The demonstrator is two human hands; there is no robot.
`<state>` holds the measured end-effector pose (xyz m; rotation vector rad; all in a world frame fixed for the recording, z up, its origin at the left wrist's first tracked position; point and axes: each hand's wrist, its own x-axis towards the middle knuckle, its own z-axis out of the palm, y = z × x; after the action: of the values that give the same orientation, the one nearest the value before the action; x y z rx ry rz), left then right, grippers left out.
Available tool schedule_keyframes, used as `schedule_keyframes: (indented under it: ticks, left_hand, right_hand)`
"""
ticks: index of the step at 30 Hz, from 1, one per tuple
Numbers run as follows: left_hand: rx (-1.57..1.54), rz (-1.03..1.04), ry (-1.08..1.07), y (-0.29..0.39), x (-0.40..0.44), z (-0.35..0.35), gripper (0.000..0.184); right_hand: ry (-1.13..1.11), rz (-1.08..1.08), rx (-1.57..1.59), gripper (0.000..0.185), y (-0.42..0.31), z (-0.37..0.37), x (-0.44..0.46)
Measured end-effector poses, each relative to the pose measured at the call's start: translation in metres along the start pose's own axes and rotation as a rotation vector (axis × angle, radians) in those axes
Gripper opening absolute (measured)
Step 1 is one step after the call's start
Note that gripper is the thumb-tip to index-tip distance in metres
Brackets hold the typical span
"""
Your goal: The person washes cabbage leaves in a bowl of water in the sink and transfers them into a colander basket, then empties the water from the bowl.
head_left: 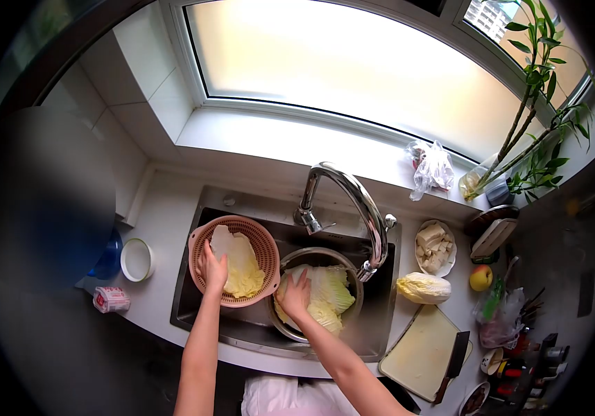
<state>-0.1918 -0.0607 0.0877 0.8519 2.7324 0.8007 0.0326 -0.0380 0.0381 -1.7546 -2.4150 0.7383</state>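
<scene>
A pink colander (267,243) stands in the left part of the sink, with pale cabbage leaves (243,262) inside. My left hand (213,269) is at the colander's left side, its fingers apart against the leaves' edge. To the right, a round metal basin (356,305) holds more cabbage leaves (328,290). Over the basin's left side, my right hand (295,295) rests on those leaves with its fingers spread. The faucet (353,187) arches above the basin, its spout at the basin's right edge.
Right of the sink lie a small cabbage (424,288), a plate of white chunks (435,248), an apple (480,278), a cutting board (426,350) and a knife (455,360). A white bowl (136,260) stands left. A plastic bag (434,170) and plant (530,104) are behind.
</scene>
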Motion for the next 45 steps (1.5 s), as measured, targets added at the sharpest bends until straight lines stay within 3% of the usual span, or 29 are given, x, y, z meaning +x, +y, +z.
schedule_keyframes:
  ticks: [3,5,8,9,11,13,15,17,19,23,25,27,31,32,33,35,37,39,41,44,45]
  left_hand:
    - [0.005,0.122,-0.029,0.011,-0.009,-0.001,0.049]
    - [0.010,0.176,-0.028,0.035,-0.026,-0.011,0.039]
    - [-0.177,0.367,-0.083,0.057,-0.056,-0.004,0.022]
    - [-0.281,0.397,-0.099,0.063,-0.066,0.006,0.018]
    - [-0.486,0.260,-0.440,0.087,-0.086,0.008,0.023]
    - [-0.632,0.000,-0.770,0.101,-0.103,0.038,0.032]
    - [-0.816,-0.230,-1.064,0.123,-0.114,0.060,0.035]
    - [-0.895,-0.270,-1.100,0.145,-0.126,0.079,0.029]
    - [-1.404,-0.240,-0.809,0.166,-0.140,0.089,0.030]
    - [-1.424,-0.243,-0.600,0.185,-0.152,0.098,0.026]
    - [-1.386,-0.234,-0.517,0.193,-0.162,0.099,0.018]
    - [-1.265,-0.286,-0.510,0.195,-0.173,0.103,0.016]
    - [-1.193,-0.344,-0.612,0.198,-0.165,0.116,0.019]
    - [-1.363,-0.178,-0.511,0.206,-0.168,0.114,0.020]
    - [-1.362,-0.181,-0.495,0.202,-0.166,0.116,0.020]
    - [-1.149,-0.043,-0.616,0.197,-0.156,0.119,0.021]
    - [-1.190,-0.060,-0.525,0.206,-0.154,0.110,0.026]
    - [-0.805,0.009,-0.393,0.211,-0.153,0.097,0.034]
    - [-0.837,0.022,-0.328,0.207,-0.150,0.103,0.040]
    - [-0.980,-0.129,-0.725,0.189,-0.139,0.113,0.029]
    - [-0.977,-0.131,-0.727,0.189,-0.140,0.108,0.029]
  right_hand:
    - [-0.016,0.000,-0.013,0.069,0.009,0.008,-0.001]
    - [-0.021,-0.007,0.051,0.068,0.027,0.002,0.002]
    - [0.094,-0.071,0.548,0.059,0.061,-0.038,0.008]
    - [0.101,-0.067,0.543,0.059,0.068,-0.056,0.006]
    - [-0.161,0.368,1.572,0.054,0.079,-0.090,0.002]
    - [-0.193,0.337,1.629,0.050,0.083,-0.118,-0.006]
    - [-0.368,0.316,1.939,0.051,0.094,-0.126,-0.010]
    - [-0.358,0.349,1.977,0.050,0.101,-0.130,-0.017]
    - [-0.342,0.425,2.063,0.049,0.109,-0.131,-0.025]
    - [-0.357,0.275,1.885,0.047,0.135,-0.149,-0.025]
    - [-0.347,0.320,1.878,0.040,0.125,-0.173,-0.026]
    - [-0.203,0.087,1.088,0.033,0.138,-0.165,-0.018]
    - [-0.095,0.022,0.890,0.027,0.142,-0.165,-0.023]
    - [-0.109,0.049,0.867,0.023,0.140,-0.176,-0.026]
    - [-0.121,0.039,0.868,0.023,0.141,-0.181,-0.028]
    - [-0.161,0.073,0.948,0.022,0.144,-0.187,-0.028]
    - [-0.137,0.061,0.952,0.026,0.140,-0.189,-0.027]
    - [-0.109,0.052,0.794,0.025,0.137,-0.194,-0.028]
    - [-0.122,0.048,0.828,0.025,0.132,-0.201,-0.030]
    - [-0.141,0.052,0.923,0.023,0.139,-0.197,-0.029]
    - [-0.155,0.056,0.980,0.023,0.142,-0.195,-0.030]
